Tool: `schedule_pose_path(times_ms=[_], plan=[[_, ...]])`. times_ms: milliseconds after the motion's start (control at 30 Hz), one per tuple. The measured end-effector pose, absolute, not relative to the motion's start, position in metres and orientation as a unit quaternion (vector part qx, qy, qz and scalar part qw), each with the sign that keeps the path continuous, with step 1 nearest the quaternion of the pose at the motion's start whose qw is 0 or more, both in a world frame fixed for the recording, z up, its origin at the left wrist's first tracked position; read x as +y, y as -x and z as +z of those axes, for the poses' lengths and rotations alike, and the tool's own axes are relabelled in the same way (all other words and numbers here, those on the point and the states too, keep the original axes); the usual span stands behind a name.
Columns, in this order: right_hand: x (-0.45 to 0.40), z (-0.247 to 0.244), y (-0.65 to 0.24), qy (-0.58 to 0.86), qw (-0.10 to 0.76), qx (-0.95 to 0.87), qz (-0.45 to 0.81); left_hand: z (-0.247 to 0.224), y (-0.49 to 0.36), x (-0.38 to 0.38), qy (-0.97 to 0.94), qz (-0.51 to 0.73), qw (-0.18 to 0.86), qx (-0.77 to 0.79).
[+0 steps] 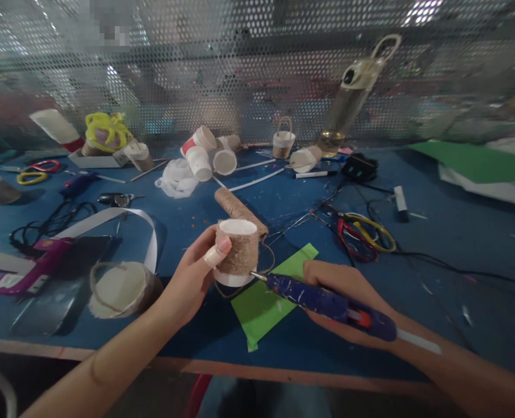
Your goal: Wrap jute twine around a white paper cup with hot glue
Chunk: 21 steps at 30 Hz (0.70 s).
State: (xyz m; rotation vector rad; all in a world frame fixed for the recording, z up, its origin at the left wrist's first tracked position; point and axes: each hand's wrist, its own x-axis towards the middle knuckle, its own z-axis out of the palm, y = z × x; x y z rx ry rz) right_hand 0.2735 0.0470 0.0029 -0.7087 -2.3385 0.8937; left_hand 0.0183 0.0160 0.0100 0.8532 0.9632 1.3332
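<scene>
Near the front edge of the bench (pixel 440 232), the left hand (pixel 200 266) is pinching a twine-wrapped cup (pixel 240 252); the right hand (pixel 342 277) is gripping a blue glue gun (pixel 327 302), nozzle (pixel 260 276) pointing at the cup's lower edge. A handled basket (pixel 150 284) is crowding the left forearm (pixel 126 348); wider room is stretching toward the right edge.

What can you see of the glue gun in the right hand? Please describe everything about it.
The glue gun has a dark blue, plastic-looking body with pale smears, a metallic nozzle and a small red part near the rear, where a whitish stick protrudes. The right hand grips it, hiding its handle. It is held aslant, partly over the green sheet, nozzle by the lower edge of the twine around the cup; whether they touch is unclear.
</scene>
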Motion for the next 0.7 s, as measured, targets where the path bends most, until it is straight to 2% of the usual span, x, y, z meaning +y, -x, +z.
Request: schedule_pose_path(times_ms=[367, 700], plan=[[0.0443, 0.0005, -0.271, 0.286, 0.26, -0.877, 0.287, 0.0062, -0.0199, 0.0162, -0.395, 0.585, 0.548, 0.449], [0.0445, 0.0051, -0.2699, 0.3, 0.27, -0.867, 0.293, 0.0077, -0.0186, 0.0154, -0.383, 0.588, 0.567, 0.431]])
